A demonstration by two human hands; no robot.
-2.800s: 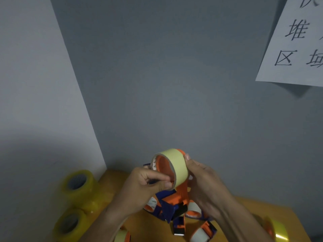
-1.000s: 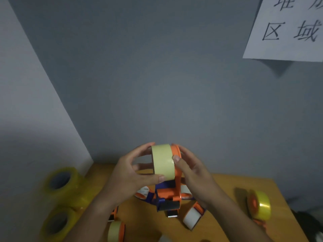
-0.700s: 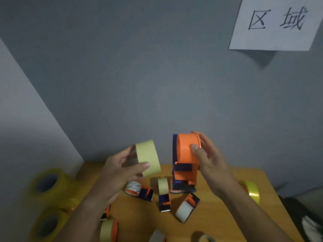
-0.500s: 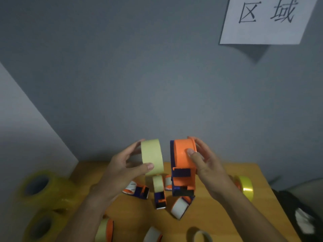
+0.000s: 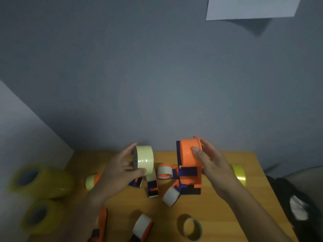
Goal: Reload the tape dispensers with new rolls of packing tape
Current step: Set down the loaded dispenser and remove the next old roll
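Tape roll sits in left hand grip; right hand clasps orange dispenser

I face a blue-grey wall that fills most of my view. To my left a paler wall meets it at a corner that slants down to the far left of the surface, which is orange-brown wood. A white sheet of paper hangs high on the right and throws a dark shadow beneath it. The light is dim. Right of the surface lies something dark, too blurred to name.
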